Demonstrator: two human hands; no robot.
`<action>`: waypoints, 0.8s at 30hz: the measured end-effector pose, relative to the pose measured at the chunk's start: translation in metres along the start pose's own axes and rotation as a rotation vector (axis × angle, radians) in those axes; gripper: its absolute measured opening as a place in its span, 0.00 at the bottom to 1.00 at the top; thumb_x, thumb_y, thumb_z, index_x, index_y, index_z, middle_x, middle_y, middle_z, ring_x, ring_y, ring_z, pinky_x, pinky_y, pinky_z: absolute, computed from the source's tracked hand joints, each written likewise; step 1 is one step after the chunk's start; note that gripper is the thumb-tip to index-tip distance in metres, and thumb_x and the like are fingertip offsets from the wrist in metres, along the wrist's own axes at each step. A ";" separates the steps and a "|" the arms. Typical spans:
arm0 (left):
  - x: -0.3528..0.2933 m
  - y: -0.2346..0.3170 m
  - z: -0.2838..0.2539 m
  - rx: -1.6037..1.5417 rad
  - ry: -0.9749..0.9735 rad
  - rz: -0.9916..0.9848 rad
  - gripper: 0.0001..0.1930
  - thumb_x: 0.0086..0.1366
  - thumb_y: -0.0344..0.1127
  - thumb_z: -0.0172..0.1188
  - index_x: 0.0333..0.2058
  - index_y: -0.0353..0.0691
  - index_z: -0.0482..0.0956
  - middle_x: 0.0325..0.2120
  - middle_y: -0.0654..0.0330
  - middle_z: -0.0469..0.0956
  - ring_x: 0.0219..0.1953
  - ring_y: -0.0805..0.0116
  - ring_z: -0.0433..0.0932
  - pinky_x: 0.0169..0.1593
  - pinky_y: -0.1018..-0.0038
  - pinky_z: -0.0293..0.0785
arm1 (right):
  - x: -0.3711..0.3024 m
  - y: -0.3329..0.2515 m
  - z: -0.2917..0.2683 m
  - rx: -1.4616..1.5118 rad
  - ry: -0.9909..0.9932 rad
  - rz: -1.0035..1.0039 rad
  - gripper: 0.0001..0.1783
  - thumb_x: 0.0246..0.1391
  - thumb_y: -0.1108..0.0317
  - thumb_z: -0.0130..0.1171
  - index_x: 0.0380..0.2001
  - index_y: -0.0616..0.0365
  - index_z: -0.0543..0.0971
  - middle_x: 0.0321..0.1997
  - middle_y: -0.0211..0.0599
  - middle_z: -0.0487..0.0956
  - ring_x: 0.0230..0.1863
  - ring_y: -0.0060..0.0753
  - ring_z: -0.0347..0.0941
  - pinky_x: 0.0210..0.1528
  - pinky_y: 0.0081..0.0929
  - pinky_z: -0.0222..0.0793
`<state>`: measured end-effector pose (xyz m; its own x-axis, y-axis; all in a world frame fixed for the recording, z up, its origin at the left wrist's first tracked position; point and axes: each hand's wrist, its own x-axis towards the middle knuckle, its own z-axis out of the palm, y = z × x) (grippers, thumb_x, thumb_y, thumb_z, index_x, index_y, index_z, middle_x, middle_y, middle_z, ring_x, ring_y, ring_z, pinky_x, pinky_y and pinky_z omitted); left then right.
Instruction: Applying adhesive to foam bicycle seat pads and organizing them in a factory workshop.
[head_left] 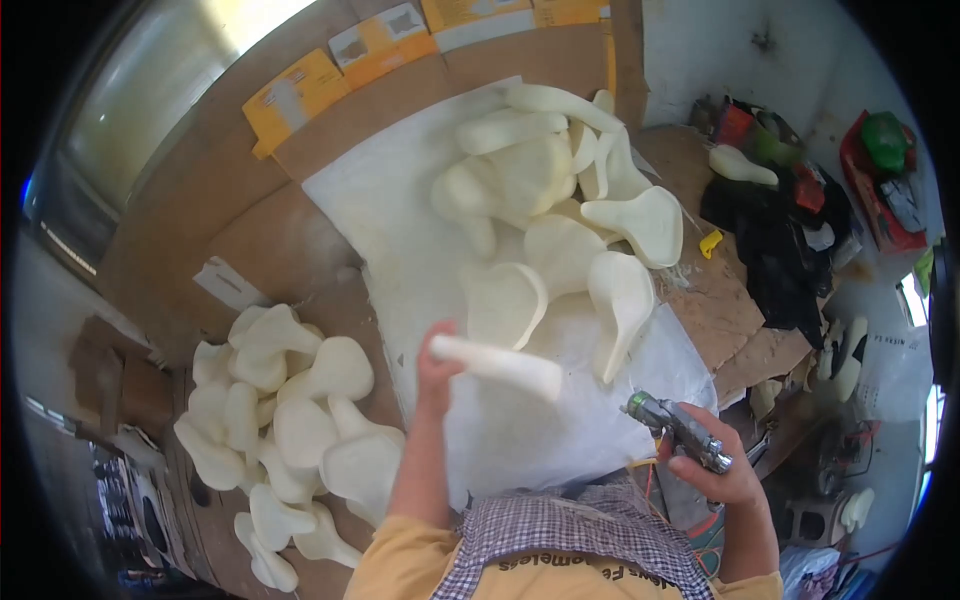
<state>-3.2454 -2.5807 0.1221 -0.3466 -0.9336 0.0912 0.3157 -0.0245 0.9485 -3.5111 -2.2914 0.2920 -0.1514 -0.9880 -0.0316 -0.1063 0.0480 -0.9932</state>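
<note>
My left hand is closed on one end of a pale cream foam bicycle-saddle pad, seen nearly edge-on above the white sheet. At the right, my right hand grips a metal spray gun, its green-ringed nozzle toward the sheet and the held pad. Beyond my hands, a loose saddle pad lies narrow end toward me. Another pad sits to its left, partly blurred. Behind them several more are heaped, including a broad pad.
A second heap of foam saddle pads lies at the left on brown cardboard. At the right are a yellow cutter-like piece, black cloth and a red bin. A thin orange hose runs near my right hand.
</note>
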 end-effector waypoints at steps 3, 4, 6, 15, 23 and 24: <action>-0.052 -0.005 -0.087 -0.022 0.474 -0.227 0.31 0.50 0.37 0.52 0.55 0.44 0.60 0.48 0.58 0.65 0.49 0.63 0.67 0.48 0.70 0.65 | 0.005 -0.008 -0.004 -0.051 -0.119 0.083 0.30 0.45 0.73 0.61 0.54 0.61 0.65 0.31 0.33 0.76 0.33 0.20 0.71 0.37 0.20 0.68; -0.075 -0.026 -0.106 -0.027 0.526 -0.209 0.31 0.50 0.37 0.52 0.55 0.44 0.60 0.48 0.58 0.65 0.49 0.63 0.67 0.48 0.70 0.65 | 0.009 -0.010 -0.002 -0.055 -0.173 0.075 0.30 0.45 0.73 0.61 0.54 0.61 0.65 0.31 0.33 0.76 0.33 0.20 0.71 0.37 0.20 0.68; -0.113 -0.065 -0.132 -0.019 0.490 -0.620 0.33 0.56 0.59 0.48 0.56 0.48 0.60 0.50 0.58 0.66 0.49 0.63 0.67 0.50 0.62 0.63 | 0.018 -0.011 0.002 -0.005 -0.273 0.108 0.31 0.45 0.74 0.61 0.54 0.60 0.64 0.30 0.32 0.75 0.32 0.20 0.71 0.36 0.20 0.68; -0.150 -0.038 -0.039 -0.119 0.805 -0.626 0.31 0.54 0.59 0.52 0.53 0.49 0.63 0.48 0.59 0.68 0.44 0.58 0.72 0.39 0.55 0.71 | 0.056 -0.027 -0.008 -0.213 -0.555 0.071 0.30 0.42 0.79 0.61 0.52 0.58 0.67 0.32 0.34 0.74 0.32 0.23 0.70 0.38 0.21 0.66; -0.175 -0.075 -0.017 0.312 0.762 -0.252 0.40 0.45 0.19 0.56 0.60 0.44 0.57 0.51 0.57 0.67 0.47 0.65 0.71 0.43 0.73 0.72 | 0.081 -0.030 -0.029 -0.299 -0.651 0.047 0.28 0.41 0.80 0.61 0.49 0.58 0.70 0.38 0.38 0.77 0.38 0.27 0.73 0.41 0.22 0.67; -0.176 -0.074 -0.015 0.351 0.762 -0.228 0.39 0.45 0.19 0.56 0.59 0.44 0.57 0.51 0.57 0.68 0.47 0.65 0.71 0.45 0.73 0.70 | 0.084 -0.030 -0.030 -0.298 -0.631 0.013 0.28 0.41 0.80 0.61 0.49 0.58 0.70 0.37 0.37 0.77 0.37 0.26 0.73 0.40 0.22 0.67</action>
<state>-3.1947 -2.4197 0.0312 0.3571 -0.9075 -0.2213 -0.0235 -0.2456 0.9691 -3.5503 -2.3712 0.3229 0.4359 -0.8792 -0.1921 -0.3875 0.0094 -0.9218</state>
